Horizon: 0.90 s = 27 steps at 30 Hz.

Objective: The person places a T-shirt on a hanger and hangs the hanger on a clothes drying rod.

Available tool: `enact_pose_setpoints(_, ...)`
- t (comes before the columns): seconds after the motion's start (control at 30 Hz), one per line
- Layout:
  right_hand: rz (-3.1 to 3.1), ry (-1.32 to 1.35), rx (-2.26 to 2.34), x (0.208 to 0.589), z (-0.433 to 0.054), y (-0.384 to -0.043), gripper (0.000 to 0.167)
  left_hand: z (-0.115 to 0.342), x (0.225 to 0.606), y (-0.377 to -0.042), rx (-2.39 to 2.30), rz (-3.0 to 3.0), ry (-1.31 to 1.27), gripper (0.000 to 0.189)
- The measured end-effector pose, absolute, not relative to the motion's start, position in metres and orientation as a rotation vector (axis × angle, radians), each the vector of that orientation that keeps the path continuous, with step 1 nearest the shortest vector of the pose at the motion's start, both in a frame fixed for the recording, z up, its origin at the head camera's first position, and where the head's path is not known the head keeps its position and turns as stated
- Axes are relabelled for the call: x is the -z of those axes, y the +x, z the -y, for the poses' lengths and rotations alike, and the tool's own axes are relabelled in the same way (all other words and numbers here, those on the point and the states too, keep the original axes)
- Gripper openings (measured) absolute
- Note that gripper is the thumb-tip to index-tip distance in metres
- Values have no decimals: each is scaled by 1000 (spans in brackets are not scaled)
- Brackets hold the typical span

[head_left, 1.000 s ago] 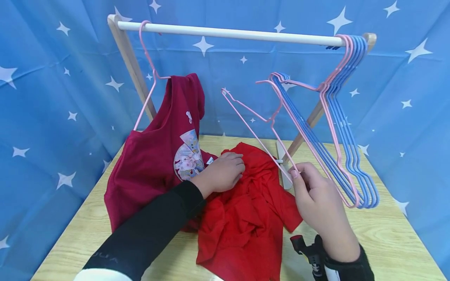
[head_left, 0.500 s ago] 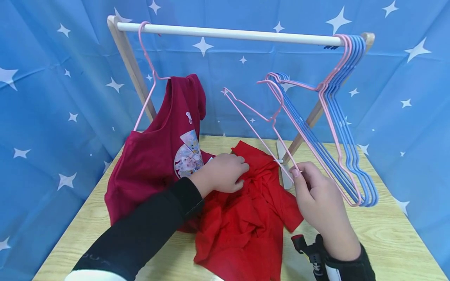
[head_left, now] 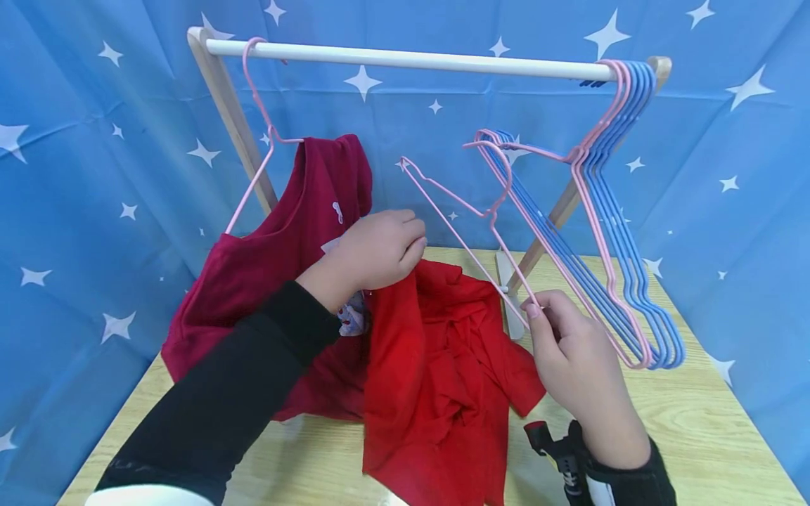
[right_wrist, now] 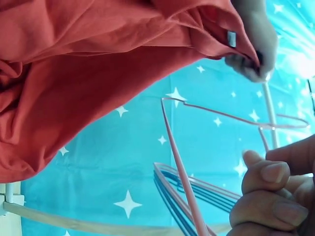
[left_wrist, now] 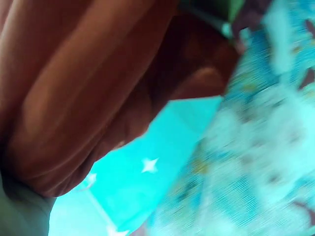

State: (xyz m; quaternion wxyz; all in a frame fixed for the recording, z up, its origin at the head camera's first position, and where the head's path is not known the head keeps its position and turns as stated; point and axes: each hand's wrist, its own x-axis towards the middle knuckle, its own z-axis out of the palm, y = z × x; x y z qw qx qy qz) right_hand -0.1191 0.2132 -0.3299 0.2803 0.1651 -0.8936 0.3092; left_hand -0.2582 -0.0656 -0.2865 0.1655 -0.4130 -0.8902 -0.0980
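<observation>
On the head feed I have the left hand [head_left: 382, 249] pinching the red garment [head_left: 436, 351] by its upper left edge, fingers curled over the cloth; that edge is lifted off the table [head_left: 683, 436], the rest lies crumpled at centre, near end cut by the frame. Right wrist view confirms the hold, small pale label [right_wrist: 232, 39] beside the fingers. Right hand [head_left: 572, 351], right of the garment, grips 1 pink hanger [head_left: 490, 213] by its near right end, thumb against fingers; hook up, well below the white rod [head_left: 411, 58]. At left, a maroon top [head_left: 259, 270] hangs tilted on a 2nd pink hanger [head_left: 271, 131] at the rod's left end. Pink and blue hangers [head_left: 591, 151] bunch at the right end. Left wrist feed is blurred; can't tell the grip from it.
</observation>
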Motion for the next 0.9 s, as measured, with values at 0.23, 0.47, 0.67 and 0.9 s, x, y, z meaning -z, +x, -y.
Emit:
enact_pose_setpoints(0.23, 2410, 426, -844, 330, -214, -119, 10, 69, 244, -248, 355, 2378, -1120, 22)
enact_pose_setpoints(0.47, 2435, 410, -834, 329, -214, -117, 8, 73, 233, -241, 567, 2322, -1107, 21)
enact_pose_setpoints(0.67, 2475, 414, -842, 318, -217, -103, 8, 82, 242, -248, 497, 2497, -1047, 22)
enact_pose_setpoints(0.9, 2513, 435, -877, 307, -223, -84, 10, 101, 260, -272, 766, 2507, -782, 24)
